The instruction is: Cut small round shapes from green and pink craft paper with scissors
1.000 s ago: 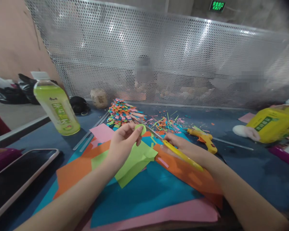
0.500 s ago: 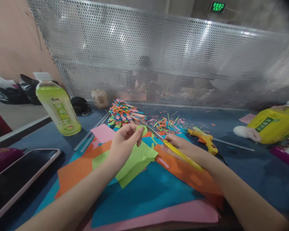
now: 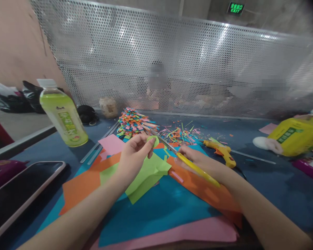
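Between the thumb and fingers of my left hand is a small round piece of light green paper. My right hand grips a pair of scissors with yellow handles; their metal blades point up and left, close beside the green piece. Whether the blades touch the paper I cannot tell. Below both hands lie a creased light green sheet, orange paper and a large blue sheet. Just beyond my left hand stands a cone-shaped tree of many coloured paper strips.
Paper scraps are strewn right of the tree. A yellow glue gun lies on the right, near a yellow package. On the left stand a green drink bottle and a phone. A perforated metal panel closes off the back.
Hardly anything differs. Both hands, the scissors and the green piece keep nearly the same places.
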`<state>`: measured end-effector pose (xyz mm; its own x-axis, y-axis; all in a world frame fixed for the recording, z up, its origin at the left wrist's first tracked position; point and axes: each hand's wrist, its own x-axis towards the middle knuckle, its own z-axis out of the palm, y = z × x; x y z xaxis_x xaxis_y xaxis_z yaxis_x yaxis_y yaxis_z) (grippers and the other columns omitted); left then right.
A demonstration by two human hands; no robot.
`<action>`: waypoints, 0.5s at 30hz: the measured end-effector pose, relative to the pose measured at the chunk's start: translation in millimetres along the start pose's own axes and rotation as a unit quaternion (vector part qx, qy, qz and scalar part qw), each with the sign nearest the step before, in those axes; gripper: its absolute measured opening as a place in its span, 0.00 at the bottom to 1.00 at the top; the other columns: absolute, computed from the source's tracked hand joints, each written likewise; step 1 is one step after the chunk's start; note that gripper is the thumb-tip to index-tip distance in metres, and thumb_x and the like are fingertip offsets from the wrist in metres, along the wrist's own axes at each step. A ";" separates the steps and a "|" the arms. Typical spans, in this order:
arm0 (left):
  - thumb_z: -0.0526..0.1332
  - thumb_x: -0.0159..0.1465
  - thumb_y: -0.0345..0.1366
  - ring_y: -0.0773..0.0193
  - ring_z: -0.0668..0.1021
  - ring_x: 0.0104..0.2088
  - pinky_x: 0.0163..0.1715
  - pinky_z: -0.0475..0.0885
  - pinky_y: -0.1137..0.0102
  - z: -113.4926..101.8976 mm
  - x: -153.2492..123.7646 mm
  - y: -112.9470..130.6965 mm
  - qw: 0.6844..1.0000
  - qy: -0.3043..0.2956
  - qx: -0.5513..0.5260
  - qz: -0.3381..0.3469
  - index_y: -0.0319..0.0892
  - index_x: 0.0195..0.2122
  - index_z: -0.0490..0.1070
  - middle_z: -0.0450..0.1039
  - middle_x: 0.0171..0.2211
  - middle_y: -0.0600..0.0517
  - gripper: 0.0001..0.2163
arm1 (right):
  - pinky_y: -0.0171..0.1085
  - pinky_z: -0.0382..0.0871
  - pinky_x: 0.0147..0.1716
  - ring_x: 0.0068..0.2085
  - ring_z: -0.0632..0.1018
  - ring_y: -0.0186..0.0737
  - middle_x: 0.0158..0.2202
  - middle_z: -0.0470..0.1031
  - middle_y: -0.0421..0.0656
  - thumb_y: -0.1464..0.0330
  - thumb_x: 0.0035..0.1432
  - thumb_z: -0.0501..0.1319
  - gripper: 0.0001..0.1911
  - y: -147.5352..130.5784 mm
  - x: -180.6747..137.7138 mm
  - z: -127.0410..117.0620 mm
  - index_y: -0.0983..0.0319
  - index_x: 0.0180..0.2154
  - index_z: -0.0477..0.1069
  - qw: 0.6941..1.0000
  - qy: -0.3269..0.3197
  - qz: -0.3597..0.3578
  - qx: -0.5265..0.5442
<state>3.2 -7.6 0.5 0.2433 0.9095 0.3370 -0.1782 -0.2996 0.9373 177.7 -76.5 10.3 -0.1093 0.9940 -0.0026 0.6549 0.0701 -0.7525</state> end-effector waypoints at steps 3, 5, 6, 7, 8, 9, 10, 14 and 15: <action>0.63 0.53 0.38 0.75 0.66 0.16 0.19 0.60 0.76 0.2 -0.5 0.7 1.000 0.002 0.006 0.003 0.40 0.22 0.63 0.62 0.14 0.60 0.10 | 0.34 0.57 0.26 0.27 0.62 0.34 0.26 0.62 0.37 0.57 0.56 0.55 0.14 0.3 -0.4 0.1 0.59 0.28 0.57 1.000 -0.008 0.004 -0.004; 0.63 0.53 0.38 0.75 0.66 0.16 0.19 0.60 0.76 0.1 -0.7 0.8 1.000 0.000 0.008 0.004 0.40 0.22 0.64 0.61 0.14 0.60 0.10 | 0.34 0.57 0.26 0.27 0.62 0.34 0.26 0.61 0.37 0.57 0.56 0.54 0.14 0.0 -0.4 0.3 0.59 0.28 0.56 1.000 -0.013 0.009 -0.005; 0.63 0.53 0.38 0.75 0.66 0.16 0.19 0.60 0.76 0.1 -0.8 0.7 1.000 -0.002 0.009 0.004 0.40 0.22 0.64 0.61 0.14 0.60 0.10 | 0.34 0.57 0.26 0.27 0.62 0.34 0.26 0.61 0.37 0.57 0.56 0.54 0.14 0.0 -0.4 0.5 0.59 0.28 0.56 1.000 -0.013 0.009 -0.006; 0.63 0.53 0.37 0.75 0.66 0.16 0.19 0.60 0.76 0.0 -0.8 0.5 1.000 -0.002 0.010 0.004 0.40 0.23 0.64 0.61 0.14 0.60 0.10 | 0.34 0.56 0.26 0.27 0.62 0.34 0.26 0.60 0.37 0.56 0.56 0.54 0.14 0.1 -0.4 0.6 0.59 0.28 0.55 1.000 -0.013 0.008 -0.008; 0.63 0.53 0.37 0.75 0.66 0.16 0.19 0.60 0.76 -0.1 -0.8 0.2 1.000 -0.004 0.011 0.004 0.39 0.23 0.64 0.61 0.14 0.60 0.09 | 0.34 0.56 0.26 0.26 0.61 0.34 0.26 0.60 0.37 0.56 0.56 0.53 0.15 0.3 -0.5 0.6 0.59 0.28 0.55 1.000 -0.012 0.007 -0.012; 0.63 0.54 0.37 0.75 0.66 0.16 0.19 0.60 0.76 -0.2 -0.7 -0.1 1.000 -0.005 0.011 0.005 0.39 0.23 0.64 0.61 0.14 0.60 0.09 | 0.34 0.56 0.25 0.26 0.61 0.34 0.26 0.60 0.37 0.55 0.56 0.53 0.15 0.5 -0.6 0.7 0.59 0.28 0.56 1.000 -0.012 0.006 -0.016; 0.62 0.54 0.37 0.75 0.66 0.16 0.19 0.60 0.76 -0.3 -0.5 -0.5 1.000 -0.006 0.012 0.006 0.39 0.23 0.64 0.61 0.14 0.60 0.09 | 0.34 0.56 0.25 0.26 0.61 0.34 0.26 0.60 0.37 0.55 0.56 0.53 0.15 0.7 -0.8 0.7 0.59 0.28 0.56 1.000 -0.013 0.003 -0.018; 0.61 0.55 0.37 0.76 0.65 0.16 0.19 0.60 0.77 -0.6 0.3 -1.8 1.000 -0.013 0.020 0.017 0.39 0.23 0.64 0.61 0.15 0.60 0.09 | 0.35 0.57 0.26 0.27 0.61 0.34 0.26 0.60 0.37 0.54 0.56 0.52 0.16 0.0 -1.5 0.4 0.59 0.28 0.55 1.000 -0.020 -0.001 -0.017; 0.61 0.55 0.37 0.76 0.65 0.16 0.19 0.60 0.77 -0.6 0.4 -2.1 1.000 -0.014 0.021 0.019 0.39 0.23 0.64 0.61 0.15 0.60 0.09 | 0.35 0.57 0.26 0.27 0.61 0.34 0.26 0.60 0.37 0.54 0.56 0.52 0.16 -0.4 -1.5 0.3 0.59 0.27 0.54 1.000 -0.021 0.001 -0.020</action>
<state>3.1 -6.5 -1.4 0.2630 0.8892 0.3744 -0.1477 -0.3464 0.9264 177.4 -78.1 10.4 -0.1389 0.9898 -0.0327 0.6845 0.0721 -0.7254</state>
